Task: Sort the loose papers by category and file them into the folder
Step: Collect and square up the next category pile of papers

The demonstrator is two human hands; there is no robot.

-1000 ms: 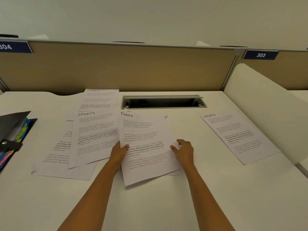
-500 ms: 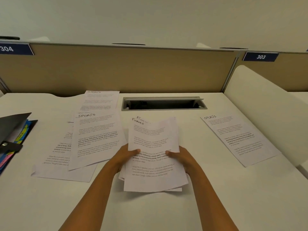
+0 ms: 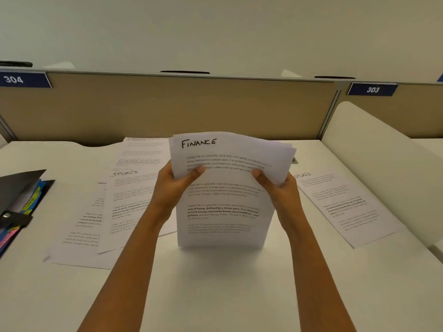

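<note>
At desk (image 3: 215, 295) left edge: open folder (image 3: 19, 188). Beside it, overlapping Sports sheets (image 3: 129, 204). Mid-desk: left hand (image 3: 171, 188), right hand (image 3: 281, 191) pinch Finance stack (image 3: 225, 212) upright, thumbs front, lower edge on desk. Right edge: lone Sports sheet (image 3: 345, 207), white panel (image 3: 383, 159). Beige partition (image 3: 167, 109) behind.
</note>
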